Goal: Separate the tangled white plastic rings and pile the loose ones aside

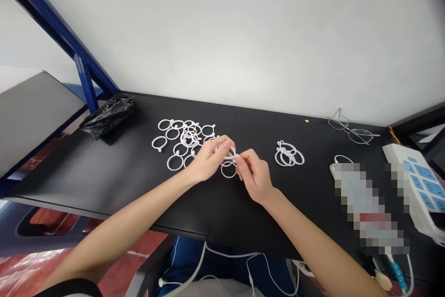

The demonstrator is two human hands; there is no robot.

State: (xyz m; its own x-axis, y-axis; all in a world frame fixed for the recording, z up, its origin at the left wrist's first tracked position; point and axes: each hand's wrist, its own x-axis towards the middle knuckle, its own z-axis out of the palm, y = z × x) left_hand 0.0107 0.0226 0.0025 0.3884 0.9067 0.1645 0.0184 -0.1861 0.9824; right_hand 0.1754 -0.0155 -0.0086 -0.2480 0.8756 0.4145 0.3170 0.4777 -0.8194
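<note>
My left hand (212,157) is closed on a white plastic ring (227,148), with finger and thumb pinching its side. From the right, my right hand (256,175) pinches the same ring at its small knob. Just below it, between the hands, shows another white ring (228,170); whether it hangs from the held one or lies on the table I cannot tell. Loose white rings (174,162), each with a small round knob, are spread to the left of my hands. A small cluster of white rings (289,154) lies to the right.
On the black table (146,195) a crumpled black plastic bag (109,116) lies at the left. Eyeglasses (359,136), a blurred-out phone (368,209) and a white power strip (413,181) occupy the right. White cables (201,260) hang below the front edge.
</note>
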